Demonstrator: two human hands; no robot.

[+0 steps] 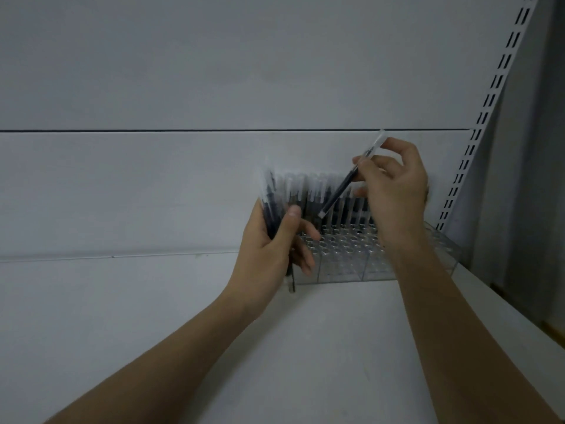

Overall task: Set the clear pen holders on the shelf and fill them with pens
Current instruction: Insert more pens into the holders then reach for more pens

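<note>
A clear pen holder already stands on the shelf, its back row filled, front holes empty; the right hand pinches one pen above it; the left hand grips a bundle of pens; most filling remains.

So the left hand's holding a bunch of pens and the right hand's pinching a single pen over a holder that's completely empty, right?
Not quite. The head view shows the clear pen holder already has a row of pens standing along its back. The left hand does grip a bunch of pens, and the right hand pinches a single pen.
</note>
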